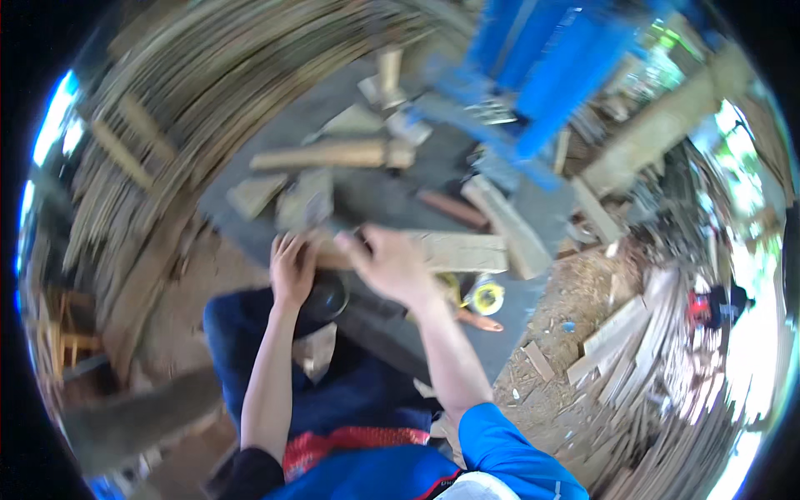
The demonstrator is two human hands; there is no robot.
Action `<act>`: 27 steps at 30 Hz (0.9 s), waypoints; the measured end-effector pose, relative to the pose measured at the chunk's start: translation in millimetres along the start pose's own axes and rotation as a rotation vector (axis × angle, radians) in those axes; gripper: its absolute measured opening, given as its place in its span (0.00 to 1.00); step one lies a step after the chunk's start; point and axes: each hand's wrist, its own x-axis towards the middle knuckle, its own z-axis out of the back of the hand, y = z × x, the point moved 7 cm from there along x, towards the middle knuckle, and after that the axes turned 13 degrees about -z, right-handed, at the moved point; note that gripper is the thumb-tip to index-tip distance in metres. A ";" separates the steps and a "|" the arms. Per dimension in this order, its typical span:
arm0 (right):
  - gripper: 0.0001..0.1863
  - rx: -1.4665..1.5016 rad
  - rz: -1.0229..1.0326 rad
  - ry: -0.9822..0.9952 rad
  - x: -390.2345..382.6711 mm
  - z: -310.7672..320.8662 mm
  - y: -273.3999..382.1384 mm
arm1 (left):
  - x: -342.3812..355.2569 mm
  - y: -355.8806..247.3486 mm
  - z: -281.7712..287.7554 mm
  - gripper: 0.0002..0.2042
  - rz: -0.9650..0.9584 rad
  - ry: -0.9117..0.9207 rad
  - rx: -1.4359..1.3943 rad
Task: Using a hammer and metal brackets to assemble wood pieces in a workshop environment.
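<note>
A pale wooden board (462, 250) lies crosswise near the front of the dark worktable (521, 325). My left hand (292, 271) has its fingers bent over the board's left part. My right hand (390, 262) is over the board just to the right; motion blur hides whether its fingers grip it. Beside my hands are a yellow-and-white tape roll or tape measure (487, 296), an orange-brown handled item (479, 323) and a dark round object (332, 296).
Wood offcuts (321, 154), a reddish strip (450, 208) and a slanted block (508, 225) lie farther back, below blue structures (550, 92). Stacked planks (150, 100) curve along the left, near a wooden chair (67, 333). Scrap boards (625, 350) lie on the floor at right.
</note>
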 end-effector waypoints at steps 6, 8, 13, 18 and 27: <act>0.31 0.021 0.043 -0.094 -10.8 14.1 -11.9 | 11.3 -22.5 -3.2 0.10 0.032 0.076 -0.065; 0.31 0.035 0.027 -0.087 -8.8 18.3 -15.9 | 13.7 -21.9 -4.7 0.10 0.021 0.097 -0.097; 0.32 0.043 0.036 -0.081 -2.5 24.7 -11.1 | 22.3 -11.5 -6.0 0.09 -0.008 0.197 -0.081; 0.31 0.061 0.095 0.033 -11.1 24.2 7.5 | 15.2 -4.3 -7.8 0.09 -0.051 0.114 -0.090; 0.25 -0.101 0.047 0.117 -35.3 1.3 -1.7 | 0.5 -4.4 -8.5 0.09 -0.034 0.163 -0.009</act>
